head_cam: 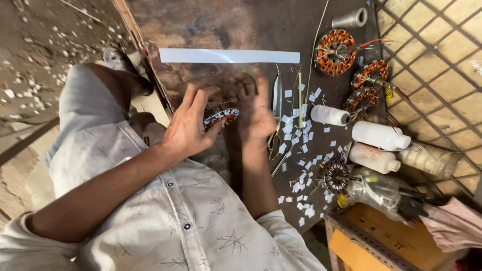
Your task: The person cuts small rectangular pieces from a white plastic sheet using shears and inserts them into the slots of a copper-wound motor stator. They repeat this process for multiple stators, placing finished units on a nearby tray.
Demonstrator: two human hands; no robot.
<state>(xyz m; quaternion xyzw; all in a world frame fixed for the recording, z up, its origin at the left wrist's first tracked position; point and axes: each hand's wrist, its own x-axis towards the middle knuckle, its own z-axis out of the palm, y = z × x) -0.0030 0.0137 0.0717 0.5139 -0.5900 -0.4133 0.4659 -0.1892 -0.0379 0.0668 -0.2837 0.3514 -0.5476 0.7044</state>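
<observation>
Both hands (188, 128) (256, 113) apparently grip the stator (221, 116) near bench edge (150, 75).

a small motor-winding repair workshop: copper-wound stators (335, 51) near the worktop's (211, 25) far right corner, scissors (275, 120), paper scraps (301, 175), bottles (379, 135).

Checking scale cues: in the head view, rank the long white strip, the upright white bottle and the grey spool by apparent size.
1. long white strip
2. upright white bottle
3. grey spool, though it lies farther from the camera, so its true size is unsure.
</observation>
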